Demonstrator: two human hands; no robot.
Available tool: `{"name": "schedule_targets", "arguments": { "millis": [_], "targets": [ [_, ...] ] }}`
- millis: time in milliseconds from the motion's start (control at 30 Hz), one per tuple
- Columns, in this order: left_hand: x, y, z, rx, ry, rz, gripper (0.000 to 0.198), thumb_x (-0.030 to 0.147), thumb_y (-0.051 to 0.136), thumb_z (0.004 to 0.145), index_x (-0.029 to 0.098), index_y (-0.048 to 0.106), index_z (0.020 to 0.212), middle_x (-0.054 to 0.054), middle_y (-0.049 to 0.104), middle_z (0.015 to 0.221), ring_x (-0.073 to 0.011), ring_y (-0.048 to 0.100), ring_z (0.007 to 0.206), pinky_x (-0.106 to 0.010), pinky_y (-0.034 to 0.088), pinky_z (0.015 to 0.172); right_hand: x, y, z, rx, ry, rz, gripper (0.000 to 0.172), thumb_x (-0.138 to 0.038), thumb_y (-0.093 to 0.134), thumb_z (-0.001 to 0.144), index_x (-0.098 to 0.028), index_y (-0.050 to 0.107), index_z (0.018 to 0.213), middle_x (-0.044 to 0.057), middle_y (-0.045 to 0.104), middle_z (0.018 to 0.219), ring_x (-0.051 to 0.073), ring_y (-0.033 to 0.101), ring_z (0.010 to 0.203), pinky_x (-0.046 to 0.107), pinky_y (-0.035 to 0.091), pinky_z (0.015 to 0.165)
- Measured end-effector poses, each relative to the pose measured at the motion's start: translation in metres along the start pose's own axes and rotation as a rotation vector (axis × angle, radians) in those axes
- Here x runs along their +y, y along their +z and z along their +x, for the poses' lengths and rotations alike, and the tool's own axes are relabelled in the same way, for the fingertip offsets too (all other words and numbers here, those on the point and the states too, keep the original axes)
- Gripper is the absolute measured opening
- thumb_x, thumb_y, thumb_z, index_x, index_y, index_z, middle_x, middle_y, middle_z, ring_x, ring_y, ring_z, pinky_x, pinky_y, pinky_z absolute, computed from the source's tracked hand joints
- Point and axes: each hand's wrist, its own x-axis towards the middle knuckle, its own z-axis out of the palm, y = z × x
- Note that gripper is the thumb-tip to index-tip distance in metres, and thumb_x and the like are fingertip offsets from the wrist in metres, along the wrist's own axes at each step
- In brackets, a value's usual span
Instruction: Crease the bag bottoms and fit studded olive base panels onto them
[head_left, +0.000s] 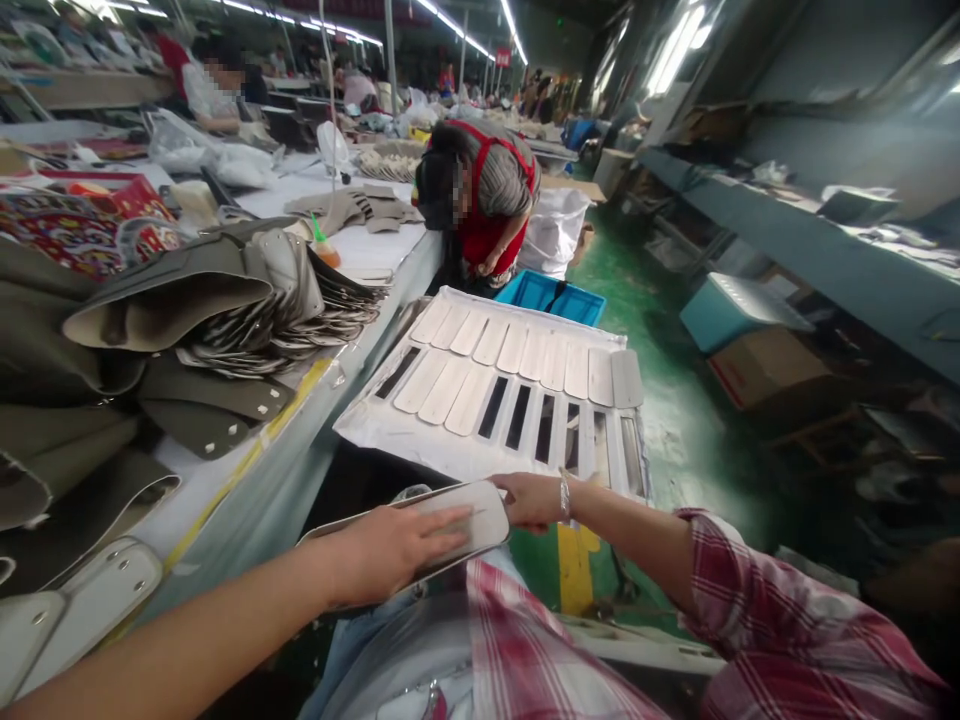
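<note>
My left hand (401,545) lies flat with fingers stretched out over a pale, round-cornered flat panel (486,512) in front of my body. The long, narrow panel has a dark edge, and my forearm hides part of it. At its right end my right hand (531,500) is closed, with thumb and fingers at the rim. Just beyond stands a white slotted rack (405,445). Similar pale panels (469,400) lie across it in two rows. Several dark slots show in the nearer row.
On the left, a table (289,450) bears stacked grey-green leather-like pieces (202,290). A co-worker in a red apron (487,240) bends over behind the rack, by a blue crate (555,297). Cardboard boxes (772,365) stand at the right along a long bench (810,250).
</note>
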Motion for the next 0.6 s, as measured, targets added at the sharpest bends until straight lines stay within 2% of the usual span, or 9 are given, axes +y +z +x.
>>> {"name": "schedule_targets", "arguments": {
  "millis": [100,233,300,400,500,533,600],
  "targets": [
    [-0.002,0.002,0.006,-0.028,0.005,-0.057,0.061,0.024,0.045,0.081,0.028,0.028,0.139,0.001,0.014,0.151,-0.0202,0.044,0.122,-0.033,0.035,0.103,0.003,0.0,0.0,-0.002,-0.079,0.092,0.061,-0.012,0.049,0.068,-0.016,0.043,0.129,-0.01,0.046,0.042,0.007,0.041,0.032,0.013,0.032,0.03],
    [-0.006,0.001,0.012,-0.034,0.012,-0.138,0.051,0.024,0.041,0.085,0.027,0.037,0.135,-0.001,0.029,0.146,-0.0182,0.045,0.122,-0.03,0.032,0.103,0.006,0.0,-0.003,0.135,-0.026,0.177,0.066,-0.012,0.047,0.062,-0.016,0.046,0.129,-0.011,0.043,0.038,0.006,0.035,0.027,0.013,0.026,0.027],
    [-0.007,-0.004,0.014,-0.012,0.007,-0.206,0.043,0.029,0.038,0.089,0.029,0.043,0.131,0.0,0.034,0.144,-0.0179,0.045,0.122,-0.028,0.032,0.102,0.006,0.001,-0.003,0.157,-0.023,0.203,0.067,-0.012,0.046,0.061,-0.015,0.048,0.128,-0.011,0.043,0.037,0.006,0.034,0.026,0.013,0.025,0.026],
    [-0.007,-0.012,0.014,0.004,-0.008,-0.285,0.04,0.042,0.034,0.092,0.031,0.048,0.128,0.0,0.035,0.143,-0.0192,0.045,0.122,-0.029,0.031,0.102,0.004,0.004,-0.001,0.153,-0.039,0.232,0.064,-0.014,0.046,0.062,-0.015,0.051,0.125,-0.01,0.041,0.035,0.007,0.033,0.025,0.014,0.025,0.025],
    [-0.005,-0.012,0.015,-0.024,-0.007,-0.281,0.052,0.056,0.037,0.087,0.03,0.044,0.131,-0.003,0.032,0.145,-0.0242,0.047,0.12,-0.035,0.031,0.102,0.004,0.005,-0.002,0.182,-0.107,0.22,0.058,-0.016,0.048,0.065,-0.015,0.053,0.123,-0.01,0.041,0.035,0.007,0.033,0.026,0.014,0.025,0.025],
    [-0.003,-0.011,0.015,-0.03,-0.018,-0.258,0.056,0.058,0.039,0.085,0.028,0.042,0.133,-0.005,0.029,0.145,-0.0259,0.049,0.118,-0.037,0.032,0.1,0.005,0.004,-0.003,0.193,-0.142,0.215,0.055,-0.017,0.05,0.068,-0.015,0.053,0.122,-0.01,0.04,0.036,0.007,0.033,0.026,0.014,0.026,0.026],
    [0.002,-0.005,0.016,-0.023,-0.03,-0.197,0.054,0.052,0.041,0.087,0.025,0.041,0.133,-0.007,0.03,0.145,-0.0274,0.049,0.118,-0.038,0.035,0.097,0.012,0.001,-0.005,0.141,-0.198,0.25,0.051,-0.027,0.052,0.076,-0.015,0.049,0.125,-0.009,0.043,0.04,0.007,0.037,0.029,0.014,0.03,0.029]
  ]
}}
